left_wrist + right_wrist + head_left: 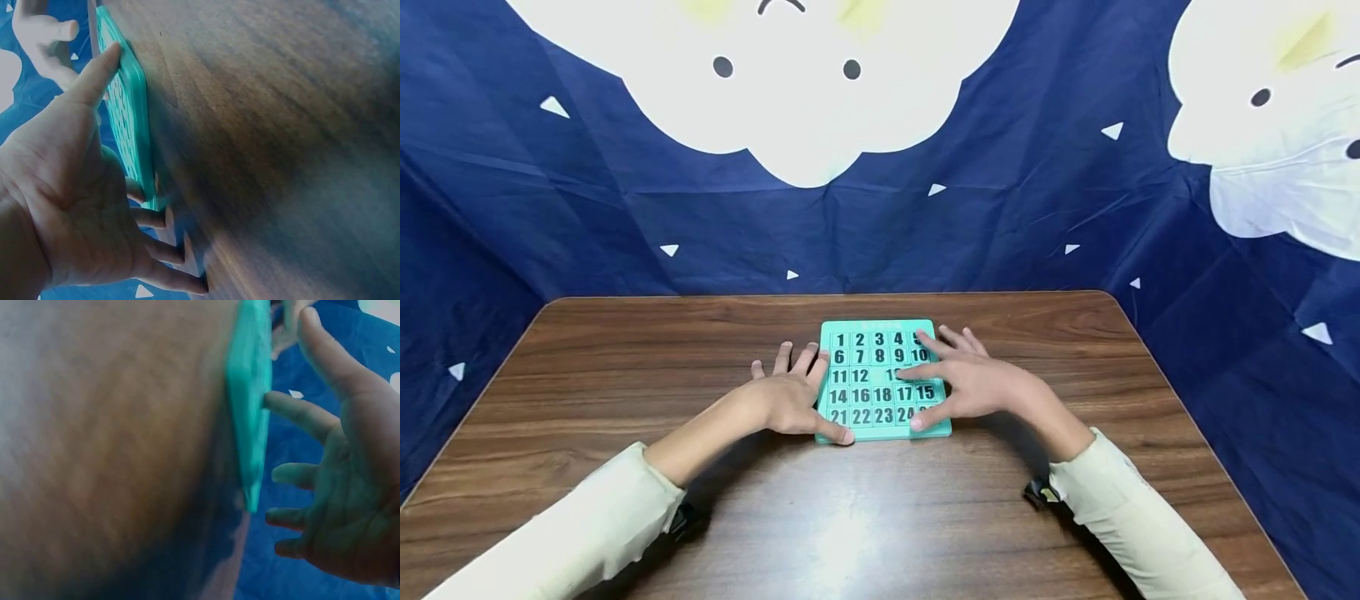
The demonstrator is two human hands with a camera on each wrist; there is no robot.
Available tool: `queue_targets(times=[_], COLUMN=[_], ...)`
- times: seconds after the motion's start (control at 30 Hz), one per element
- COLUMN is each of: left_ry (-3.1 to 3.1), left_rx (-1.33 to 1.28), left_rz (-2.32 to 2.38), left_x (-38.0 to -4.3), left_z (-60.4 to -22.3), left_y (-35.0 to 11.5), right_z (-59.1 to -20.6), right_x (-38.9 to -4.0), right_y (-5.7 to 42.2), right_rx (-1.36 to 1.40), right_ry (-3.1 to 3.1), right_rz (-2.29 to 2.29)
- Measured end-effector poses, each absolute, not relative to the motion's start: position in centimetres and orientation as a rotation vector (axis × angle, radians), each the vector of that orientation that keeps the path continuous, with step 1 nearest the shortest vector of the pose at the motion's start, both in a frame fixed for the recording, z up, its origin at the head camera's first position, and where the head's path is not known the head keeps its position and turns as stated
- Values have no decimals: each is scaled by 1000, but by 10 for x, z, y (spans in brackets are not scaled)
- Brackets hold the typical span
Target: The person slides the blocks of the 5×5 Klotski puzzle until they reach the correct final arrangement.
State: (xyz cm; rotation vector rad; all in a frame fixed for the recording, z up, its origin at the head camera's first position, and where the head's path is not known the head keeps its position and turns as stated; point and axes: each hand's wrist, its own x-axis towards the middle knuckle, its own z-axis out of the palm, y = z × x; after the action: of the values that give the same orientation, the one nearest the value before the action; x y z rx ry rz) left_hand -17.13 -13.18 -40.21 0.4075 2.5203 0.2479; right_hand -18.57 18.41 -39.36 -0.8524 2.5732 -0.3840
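A teal sliding number puzzle point(882, 394) lies flat on the table, its tiles in rows with bold dark numbers. In the third row a blank gap shows to the right of tile 12. My left hand point(786, 402) steadies the left side, thumb on the near left corner and straight fingers spread along the edge and onto the tabletop. Over the right side reaches my right hand point(973, 385), fingers spread, one fingertip at the third-row tile beside the gap. That hand covers part of the right column. In the right wrist view its index fingertip is right at the puzzle's face.
The brown wood-grain table point(625, 358) extends around the puzzle, with a bright light reflection near its front. Behind it hangs a dark blue cloth point(880, 225) with white clouds and small triangles. Dark straps sit at both sleeve cuffs.
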Motion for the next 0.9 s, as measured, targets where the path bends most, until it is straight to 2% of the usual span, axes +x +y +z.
queue_targets(times=[0.17,0.37,0.6,0.9], left_ry=[2521,2521,2514,2511], left_rx=[404,419,415,413], left_rz=[237,233,234,237], left_x=[-171,-172,-171,-170], left_z=[-403,-404,-404,-402], left_y=[-131,-132,-133,-134], right_z=[-399,-389,-395,-388], right_x=[-188,-188,-187,-190], right_y=[184,200,195,202], right_rx=[-914,-804,-890,-825], right_ry=[2537,2651,2562,2663], right_rz=[-426,-422,-459,-449])
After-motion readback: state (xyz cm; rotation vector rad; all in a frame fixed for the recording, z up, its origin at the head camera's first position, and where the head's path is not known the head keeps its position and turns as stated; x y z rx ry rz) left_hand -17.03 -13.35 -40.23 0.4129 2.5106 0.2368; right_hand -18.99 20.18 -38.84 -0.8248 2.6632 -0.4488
